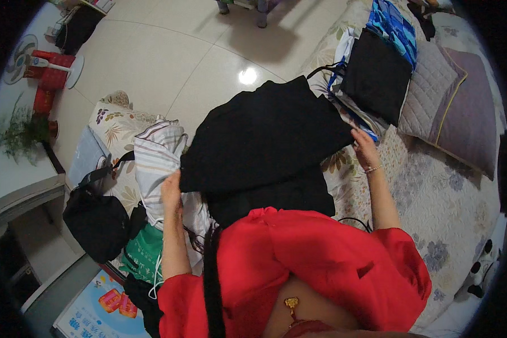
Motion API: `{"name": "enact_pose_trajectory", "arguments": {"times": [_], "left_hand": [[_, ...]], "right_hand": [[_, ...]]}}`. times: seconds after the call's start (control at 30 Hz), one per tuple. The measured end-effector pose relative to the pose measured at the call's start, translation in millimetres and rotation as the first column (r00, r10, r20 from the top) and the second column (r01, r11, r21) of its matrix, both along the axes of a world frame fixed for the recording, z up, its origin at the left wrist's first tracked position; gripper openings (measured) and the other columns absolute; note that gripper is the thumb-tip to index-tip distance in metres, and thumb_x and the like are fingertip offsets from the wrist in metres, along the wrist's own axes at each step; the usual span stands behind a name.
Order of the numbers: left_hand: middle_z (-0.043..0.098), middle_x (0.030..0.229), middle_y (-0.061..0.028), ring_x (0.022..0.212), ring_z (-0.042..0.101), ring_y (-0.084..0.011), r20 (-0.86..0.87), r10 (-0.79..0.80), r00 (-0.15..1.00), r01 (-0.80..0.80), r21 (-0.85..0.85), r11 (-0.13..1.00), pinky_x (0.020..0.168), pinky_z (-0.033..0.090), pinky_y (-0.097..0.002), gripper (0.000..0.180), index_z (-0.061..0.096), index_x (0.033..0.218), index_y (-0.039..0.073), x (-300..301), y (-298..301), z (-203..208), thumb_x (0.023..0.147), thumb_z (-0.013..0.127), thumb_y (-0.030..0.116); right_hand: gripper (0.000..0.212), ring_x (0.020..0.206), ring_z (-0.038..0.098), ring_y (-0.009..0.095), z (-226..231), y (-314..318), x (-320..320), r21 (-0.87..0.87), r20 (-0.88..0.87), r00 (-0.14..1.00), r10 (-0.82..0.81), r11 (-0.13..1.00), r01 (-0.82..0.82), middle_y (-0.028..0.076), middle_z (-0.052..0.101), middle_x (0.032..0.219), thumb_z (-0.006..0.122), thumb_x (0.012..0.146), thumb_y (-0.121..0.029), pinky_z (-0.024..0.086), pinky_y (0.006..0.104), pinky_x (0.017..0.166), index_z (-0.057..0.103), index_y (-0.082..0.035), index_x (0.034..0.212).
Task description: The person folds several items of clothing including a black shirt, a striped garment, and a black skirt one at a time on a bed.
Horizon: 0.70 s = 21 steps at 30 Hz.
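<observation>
Forearms [177, 239] reach forward, left hand [172, 192] and right hand [365, 150] apart, the left's fingers [175, 179] apparently curled.

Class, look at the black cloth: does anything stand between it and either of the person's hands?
Nothing visible does: the left hand holds the black cloth near its left corner, and the right hand its right edge.

I get moderate indoor light, a white glare spot [247, 75] on the tiled floor [163, 53] and a soft shadow [267, 42] just beyond. The black cloth [265, 132] loses detail; my view bends and blackens toward its rim.
</observation>
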<state>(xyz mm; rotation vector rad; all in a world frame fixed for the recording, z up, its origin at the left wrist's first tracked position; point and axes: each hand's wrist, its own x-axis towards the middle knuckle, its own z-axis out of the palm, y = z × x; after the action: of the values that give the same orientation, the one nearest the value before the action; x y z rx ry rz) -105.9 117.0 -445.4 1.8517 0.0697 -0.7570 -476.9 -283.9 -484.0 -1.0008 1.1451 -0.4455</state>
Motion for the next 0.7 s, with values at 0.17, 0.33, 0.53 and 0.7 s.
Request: {"name": "enact_pose_trajectory", "arguments": {"times": [0.17,0.33,0.53,0.7], "left_hand": [[0.062,0.083,-0.0002,0.075,0.053,-0.0094,0.181,-0.061,0.981,0.068,-0.030,0.997,0.072,0.043,-0.0254,0.033,0.065,0.088,-0.003,-9.8,34.6,28.2,0.092,0.057,0.029],[0.049,0.059,0.0079,0.053,0.040,-0.0027,-0.036,-0.315,0.948,0.309,0.321,0.895,0.048,0.030,-0.0227,0.021,0.061,0.077,0.003,-67.7,75.6,-13.1,0.089,0.064,0.020],[0.052,0.060,0.0030,0.052,0.041,-0.0047,0.055,-0.283,0.958,0.246,0.351,0.903,0.046,0.030,-0.0231,0.027,0.061,0.081,-0.001,-93.2,66.5,-37.7,0.087,0.067,0.024],[0.056,0.070,-0.0014,0.063,0.047,-0.0079,-0.204,-0.285,0.937,0.344,0.379,0.859,0.058,0.037,-0.0213,0.032,0.061,0.094,-0.003,-81.3,64.9,-53.3,0.088,0.066,0.028]], "right_hand": [[0.011,0.061,0.043,0.002,41.9,11.6,-39.5,-0.041,0.107,0.994,-0.035,0.998,0.039,-0.008,0.055,0.077,0.062,0.091,-0.019,0.033,0.0158,0.056,0.062,-0.009,0.094],[0.015,0.071,0.053,0.006,-16.3,47.5,-84.5,0.040,-0.095,0.991,-0.091,0.995,0.096,-0.004,0.061,0.086,0.061,0.092,-0.023,0.042,0.0194,0.064,0.062,-0.008,0.095],[0.024,0.077,0.059,0.014,-62.7,84.0,-79.3,0.376,-0.058,0.985,-0.160,0.911,0.170,0.001,0.062,0.091,0.062,0.090,-0.033,0.052,0.0298,0.074,0.050,-0.014,0.082],[0.022,0.093,0.063,0.017,-53.4,102.5,-43.5,0.593,-0.044,0.978,-0.205,0.782,0.191,0.005,0.066,0.099,0.065,0.089,-0.032,0.054,0.0316,0.081,0.056,-0.012,0.094]]}}
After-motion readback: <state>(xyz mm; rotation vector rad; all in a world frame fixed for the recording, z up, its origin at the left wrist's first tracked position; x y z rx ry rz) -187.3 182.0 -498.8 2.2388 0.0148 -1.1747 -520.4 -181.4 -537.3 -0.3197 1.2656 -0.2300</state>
